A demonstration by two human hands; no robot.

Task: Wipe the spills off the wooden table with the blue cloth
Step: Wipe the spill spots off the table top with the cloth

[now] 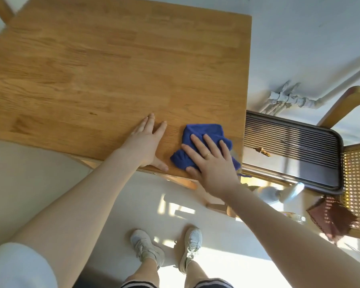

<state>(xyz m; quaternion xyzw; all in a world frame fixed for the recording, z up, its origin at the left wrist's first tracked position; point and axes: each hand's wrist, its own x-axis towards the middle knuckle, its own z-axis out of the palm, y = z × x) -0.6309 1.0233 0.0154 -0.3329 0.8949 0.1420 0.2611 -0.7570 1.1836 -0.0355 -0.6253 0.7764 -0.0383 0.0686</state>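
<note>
Blue cloth (pixel 204 142) under flat right fingers (pixel 197 142), left hand (pixel 146 142) flat on wooden table (pixel 92 69)

Blue cloth (pixel 204 135) was crumpled, laid flat near right front corner of wooden surface (pixel 96 65), partly covered by right hand (pixel 213 161). No spills could be made out on surface.

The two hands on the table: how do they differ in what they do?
The right hand presses flat on the blue cloth; the left hand rests on bare wood of the table. The right hand wears a ring; the left shows none. Both lie with straight fingers near the table's front edge.
</note>
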